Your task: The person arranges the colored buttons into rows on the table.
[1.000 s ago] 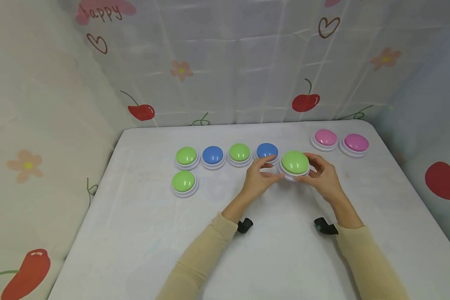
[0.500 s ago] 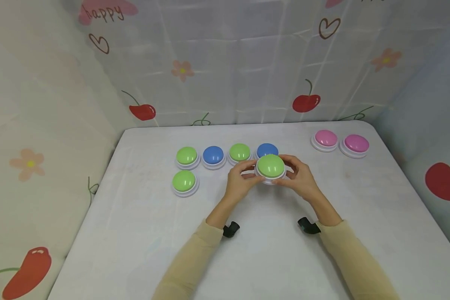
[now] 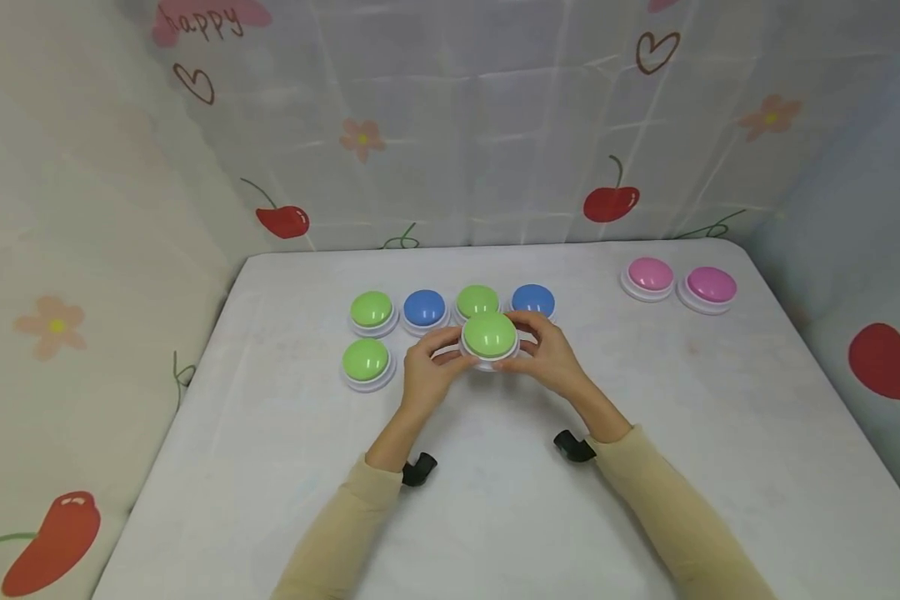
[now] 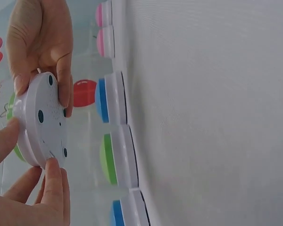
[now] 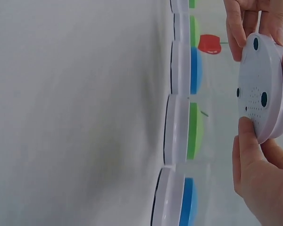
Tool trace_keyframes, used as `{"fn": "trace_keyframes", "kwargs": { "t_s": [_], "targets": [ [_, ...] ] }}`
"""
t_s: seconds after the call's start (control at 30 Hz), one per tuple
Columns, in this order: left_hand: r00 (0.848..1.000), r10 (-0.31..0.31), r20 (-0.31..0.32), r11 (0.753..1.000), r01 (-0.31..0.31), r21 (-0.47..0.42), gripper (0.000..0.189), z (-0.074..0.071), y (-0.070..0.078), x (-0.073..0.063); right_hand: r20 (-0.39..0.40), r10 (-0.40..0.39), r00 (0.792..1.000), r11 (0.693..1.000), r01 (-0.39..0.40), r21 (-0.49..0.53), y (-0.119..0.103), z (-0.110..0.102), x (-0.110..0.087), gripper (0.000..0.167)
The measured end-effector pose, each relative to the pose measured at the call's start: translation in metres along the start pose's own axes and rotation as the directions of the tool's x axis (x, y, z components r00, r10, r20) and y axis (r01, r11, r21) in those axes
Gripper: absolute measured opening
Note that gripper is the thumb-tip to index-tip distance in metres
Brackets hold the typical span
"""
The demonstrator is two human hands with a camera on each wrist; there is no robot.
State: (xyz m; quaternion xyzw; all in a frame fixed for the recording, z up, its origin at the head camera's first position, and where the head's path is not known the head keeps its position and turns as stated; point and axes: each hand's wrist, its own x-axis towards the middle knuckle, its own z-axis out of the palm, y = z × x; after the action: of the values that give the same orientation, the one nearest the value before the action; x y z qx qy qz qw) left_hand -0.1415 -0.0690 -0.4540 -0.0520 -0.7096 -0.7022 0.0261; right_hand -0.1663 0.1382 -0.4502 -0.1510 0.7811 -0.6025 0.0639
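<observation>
A green-domed push button (image 3: 490,335) with a white base is held above the table between both hands. My left hand (image 3: 429,375) pinches its left edge, and my right hand (image 3: 546,358) pinches the right edge. Both wrist views show the underside of its white base (image 4: 47,117), with dark round feet and small holes. Just behind it on the table stand a green button (image 3: 477,301), partly covered by the held one, and a blue button (image 3: 532,300), its base partly behind my right fingers.
Left of the hands sit a blue button (image 3: 424,308), a green button (image 3: 371,310) and another green button (image 3: 365,362) in front of that. Two pink buttons (image 3: 650,275) stand at the back right of the white table (image 3: 270,467). A printed curtain (image 3: 450,150) hangs behind.
Both hands have carried the green button leftward, from in front of the right blue button's right side to in front of the middle green one. The other buttons stay put.
</observation>
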Motion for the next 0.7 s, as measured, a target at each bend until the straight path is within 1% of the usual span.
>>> {"fn": "trace_keyframes", "kwargs": {
  "t_s": [0.13, 0.2, 0.3, 0.43, 0.53, 0.7],
  "targets": [
    [0.998, 0.016, -0.057, 1.000, -0.015, 0.018, 0.047, -0.012, -0.004, -0.007, 0.026, 0.008, 1.000, 0.999, -0.007, -0.043, 0.000, 0.014, 0.007, 0.078],
    [0.997, 0.011, -0.081, 1.000, -0.010, 0.023, 0.047, -0.018, -0.006, -0.010, 0.036, 0.011, 0.999, 0.997, -0.008, -0.078, 0.000, 0.021, 0.010, 0.077],
    [0.993, -0.009, -0.119, 0.999, 0.013, 0.037, 0.045, -0.025, -0.010, -0.013, 0.048, 0.006, 0.999, 0.991, 0.000, -0.135, 0.001, 0.031, 0.015, 0.076],
    [0.984, -0.039, -0.173, 0.998, 0.046, 0.038, 0.043, -0.032, -0.012, -0.015, 0.063, 0.009, 0.998, 0.986, 0.002, -0.166, 0.003, 0.043, 0.023, 0.075],
    [0.976, -0.061, -0.211, 0.997, 0.069, 0.029, 0.043, -0.035, -0.013, -0.017, 0.076, 0.028, 0.997, 0.984, -0.014, -0.178, 0.005, 0.050, 0.028, 0.075],
    [0.964, -0.079, -0.255, 0.994, 0.096, 0.054, 0.042, -0.039, -0.016, -0.020, 0.086, 0.074, 0.994, 0.977, -0.055, -0.205, 0.007, 0.060, 0.034, 0.075]
  ]
}}
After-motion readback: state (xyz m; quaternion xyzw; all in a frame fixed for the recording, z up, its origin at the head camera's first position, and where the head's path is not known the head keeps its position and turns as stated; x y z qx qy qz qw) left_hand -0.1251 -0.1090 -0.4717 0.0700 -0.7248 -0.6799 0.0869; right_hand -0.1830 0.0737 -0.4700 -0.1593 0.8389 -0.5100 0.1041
